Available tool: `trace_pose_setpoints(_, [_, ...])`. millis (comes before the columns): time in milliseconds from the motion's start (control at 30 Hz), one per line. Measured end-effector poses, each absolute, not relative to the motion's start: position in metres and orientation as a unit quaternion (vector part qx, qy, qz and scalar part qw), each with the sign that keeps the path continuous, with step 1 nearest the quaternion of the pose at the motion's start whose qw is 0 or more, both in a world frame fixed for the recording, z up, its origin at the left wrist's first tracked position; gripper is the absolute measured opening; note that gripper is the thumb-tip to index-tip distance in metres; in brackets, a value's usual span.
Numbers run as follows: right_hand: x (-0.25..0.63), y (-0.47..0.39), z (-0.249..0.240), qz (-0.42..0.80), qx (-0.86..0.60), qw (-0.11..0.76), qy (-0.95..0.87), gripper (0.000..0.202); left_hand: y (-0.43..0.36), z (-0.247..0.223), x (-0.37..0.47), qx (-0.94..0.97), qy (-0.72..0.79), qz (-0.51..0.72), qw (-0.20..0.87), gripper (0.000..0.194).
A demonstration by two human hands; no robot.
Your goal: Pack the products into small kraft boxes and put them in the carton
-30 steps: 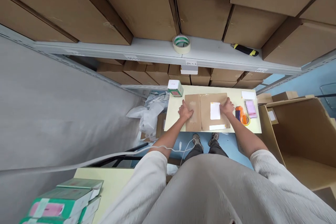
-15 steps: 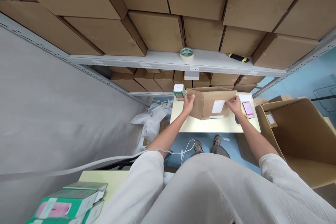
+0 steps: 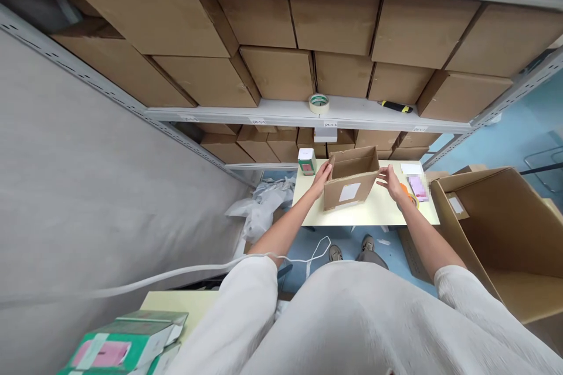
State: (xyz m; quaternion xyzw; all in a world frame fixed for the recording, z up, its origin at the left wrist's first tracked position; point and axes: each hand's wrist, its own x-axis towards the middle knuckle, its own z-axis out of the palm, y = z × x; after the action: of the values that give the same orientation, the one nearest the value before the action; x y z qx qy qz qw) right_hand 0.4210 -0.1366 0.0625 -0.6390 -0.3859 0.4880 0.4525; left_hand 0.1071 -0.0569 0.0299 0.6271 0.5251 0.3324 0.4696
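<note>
An open-topped cardboard box (image 3: pixel 350 190) with a white label on its front stands tilted over the pale yellow table (image 3: pixel 308 218). My left hand (image 3: pixel 322 180) grips its left edge. At the box's right side is my right hand (image 3: pixel 389 180), its fingers apart and holding nothing, close to the upper right corner. A small green and white box (image 3: pixel 307 162) stands on the table beyond my left hand. To the right of my right hand lie a phone with a pink screen (image 3: pixel 417 187) and a roll of tape (image 3: pixel 413 199), partly hidden by my wrist.
Cardboard boxes (image 3: pixel 191 79) fill the shelves ahead. A tape roll (image 3: pixel 319 104) and a yellow-black cutter (image 3: pixel 396 106) lie on the shelf edge. At right stands a large open carton (image 3: pixel 505 228). Green boxes (image 3: pixel 114 348) are at lower left; a white cable (image 3: pixel 176 274) crosses there.
The cardboard box has opened out from a flatter shape and turned, its opening now showing. My right hand has let go of it. The view has shifted slightly.
</note>
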Motion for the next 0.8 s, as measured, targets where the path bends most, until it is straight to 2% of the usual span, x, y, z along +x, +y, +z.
trace_pose_setpoints(167, [0.428, -0.139, 0.061, 0.483, -0.663, 0.409, -0.399, 0.063, -0.063, 0.025, 0.1, 0.587, 0.51, 0.34, 0.529, 0.063])
trace_pose_setpoints(300, [0.433, -0.141, 0.057, 0.5, -0.651, 0.365, -0.44, 0.074, -0.064, 0.015, 0.088, 0.606, 0.503, 0.327, 0.522, 0.064])
trace_pose_setpoints(467, [0.433, -0.136, 0.055, 0.463, -0.654, 0.343, -0.489, 0.086, -0.058, 0.009, 0.078, 0.642, 0.568, 0.293, 0.423, 0.057])
trace_pose_setpoints(600, [0.429, -0.132, 0.062, 0.456, -0.648, 0.323, -0.518, 0.096, -0.053, 0.01, 0.077, 0.658, 0.567, 0.291, 0.401, 0.053])
trace_pose_setpoints(700, [0.424, -0.132, 0.069, 0.444, -0.641, 0.332, -0.532, 0.088, -0.053, 0.011, 0.076, 0.657, 0.565, 0.29, 0.406, 0.053])
trace_pose_setpoints(800, [0.421, -0.132, 0.073, 0.442, -0.635, 0.327, -0.543, 0.068, -0.055, 0.012, 0.074, 0.663, 0.55, 0.29, 0.418, 0.052])
